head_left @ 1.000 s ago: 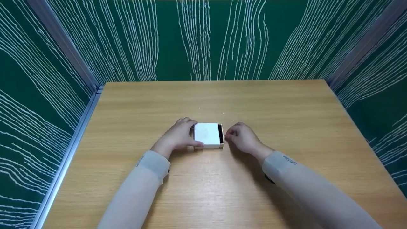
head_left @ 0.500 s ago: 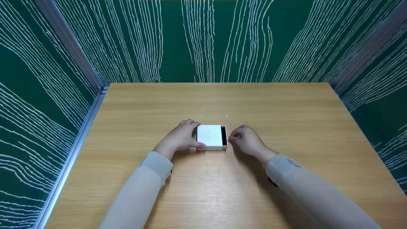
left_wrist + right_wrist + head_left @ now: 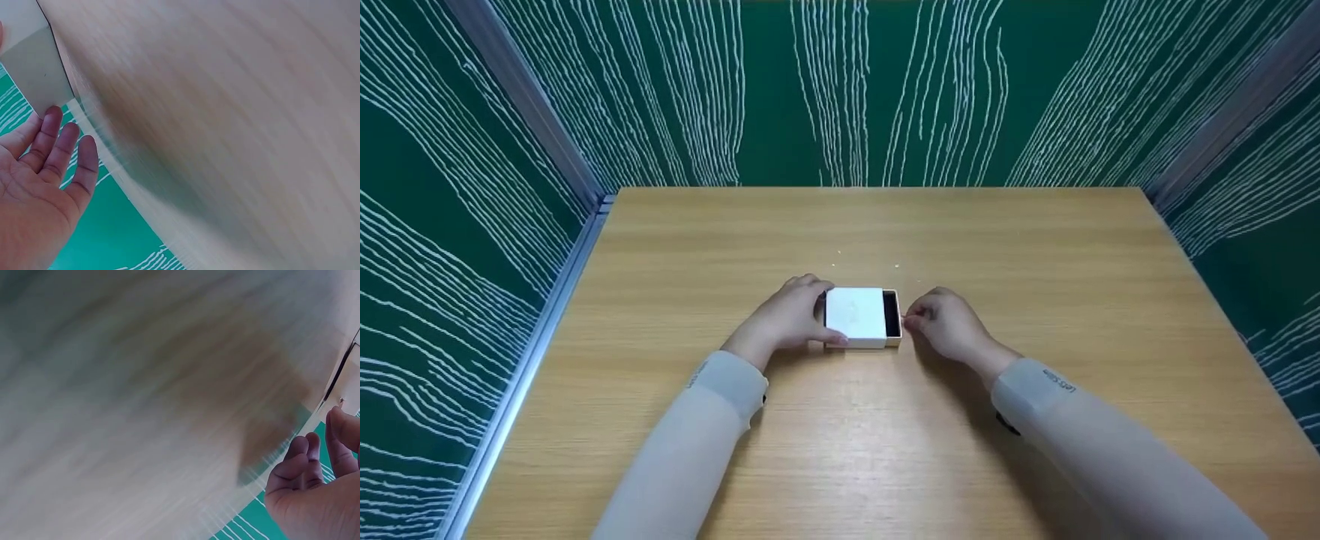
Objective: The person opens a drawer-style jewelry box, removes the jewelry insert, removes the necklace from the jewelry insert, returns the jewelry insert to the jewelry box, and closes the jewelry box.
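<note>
- The box [image 3: 861,318] lies flat near the middle of the desk [image 3: 1035,247]. Its white sleeve covers most of it, and a dark strip of the inner tray [image 3: 892,315] shows at its right end — the tray's contents cannot be made out.
- The box looks nearly square; sleeve and tray are drawn apart left to right, the open end pointing toward the right hand.
- The left hand [image 3: 786,321] grasps the sleeve's left end, thumb along the near edge, fingers over the far side. In the left wrist view only a corner of the box [image 3: 34,67] shows, the fingers [image 3: 56,146] lying nearly straight just beside it.
- The right hand [image 3: 949,324] has its fingertips pinched at the tray's right edge — what they pinch is too small to tell. The right wrist view is blurred, showing curled fingers [image 3: 298,467].
- Green walls [image 3: 840,90] with white lines surround the desk.
</note>
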Available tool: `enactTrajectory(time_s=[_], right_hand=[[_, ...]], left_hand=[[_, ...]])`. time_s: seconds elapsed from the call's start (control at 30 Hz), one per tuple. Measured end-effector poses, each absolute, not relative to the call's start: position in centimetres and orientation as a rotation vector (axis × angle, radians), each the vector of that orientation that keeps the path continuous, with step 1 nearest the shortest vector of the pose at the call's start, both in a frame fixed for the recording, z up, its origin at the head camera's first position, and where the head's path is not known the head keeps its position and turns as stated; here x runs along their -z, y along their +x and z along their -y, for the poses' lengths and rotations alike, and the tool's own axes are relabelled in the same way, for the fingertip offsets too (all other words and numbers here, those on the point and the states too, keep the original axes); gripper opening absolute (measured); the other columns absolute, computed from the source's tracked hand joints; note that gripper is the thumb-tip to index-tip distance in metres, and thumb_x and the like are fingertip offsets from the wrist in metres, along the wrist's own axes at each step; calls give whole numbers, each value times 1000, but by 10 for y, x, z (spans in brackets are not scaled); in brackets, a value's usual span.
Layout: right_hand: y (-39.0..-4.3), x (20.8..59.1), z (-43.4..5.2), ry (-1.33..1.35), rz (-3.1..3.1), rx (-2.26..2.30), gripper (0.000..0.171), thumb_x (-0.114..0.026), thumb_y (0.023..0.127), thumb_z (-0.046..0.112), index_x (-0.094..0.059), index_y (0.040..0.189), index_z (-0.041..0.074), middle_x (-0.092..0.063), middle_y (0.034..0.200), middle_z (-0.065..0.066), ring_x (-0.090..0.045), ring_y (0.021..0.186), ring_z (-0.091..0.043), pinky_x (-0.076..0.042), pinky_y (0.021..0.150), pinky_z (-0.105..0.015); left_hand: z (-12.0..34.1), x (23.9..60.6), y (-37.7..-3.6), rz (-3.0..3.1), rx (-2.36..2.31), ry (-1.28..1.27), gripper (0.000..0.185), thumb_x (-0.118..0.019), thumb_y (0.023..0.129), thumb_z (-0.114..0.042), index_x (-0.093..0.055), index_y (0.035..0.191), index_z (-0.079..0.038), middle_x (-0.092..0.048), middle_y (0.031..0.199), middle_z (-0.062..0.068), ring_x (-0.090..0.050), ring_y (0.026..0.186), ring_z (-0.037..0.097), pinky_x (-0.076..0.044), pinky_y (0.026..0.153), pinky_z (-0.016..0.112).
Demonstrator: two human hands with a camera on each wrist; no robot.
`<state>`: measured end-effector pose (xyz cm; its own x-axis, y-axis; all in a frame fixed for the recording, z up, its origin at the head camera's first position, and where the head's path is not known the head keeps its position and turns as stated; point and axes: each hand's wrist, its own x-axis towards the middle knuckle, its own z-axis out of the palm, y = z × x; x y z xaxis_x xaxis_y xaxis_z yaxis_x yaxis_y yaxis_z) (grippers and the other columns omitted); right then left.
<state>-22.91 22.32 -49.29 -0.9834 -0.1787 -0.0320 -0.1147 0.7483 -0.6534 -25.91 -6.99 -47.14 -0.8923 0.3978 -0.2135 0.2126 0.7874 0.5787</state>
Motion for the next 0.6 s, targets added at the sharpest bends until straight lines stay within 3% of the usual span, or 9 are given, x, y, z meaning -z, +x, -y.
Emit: enactTrajectory(time_s=[0.6], right_hand=[[-230, 498, -229, -275, -2880, 1006, 13, -76, 108, 14, -83, 102, 4, -73, 115, -16, -70, 109, -33, -57, 101, -52]], left_hand=[[69, 474, -260, -2660, -782, 493, 107, -101, 83, -54, -51, 170, -15, -56, 169, 6, -49, 158, 29, -37, 139, 48]])
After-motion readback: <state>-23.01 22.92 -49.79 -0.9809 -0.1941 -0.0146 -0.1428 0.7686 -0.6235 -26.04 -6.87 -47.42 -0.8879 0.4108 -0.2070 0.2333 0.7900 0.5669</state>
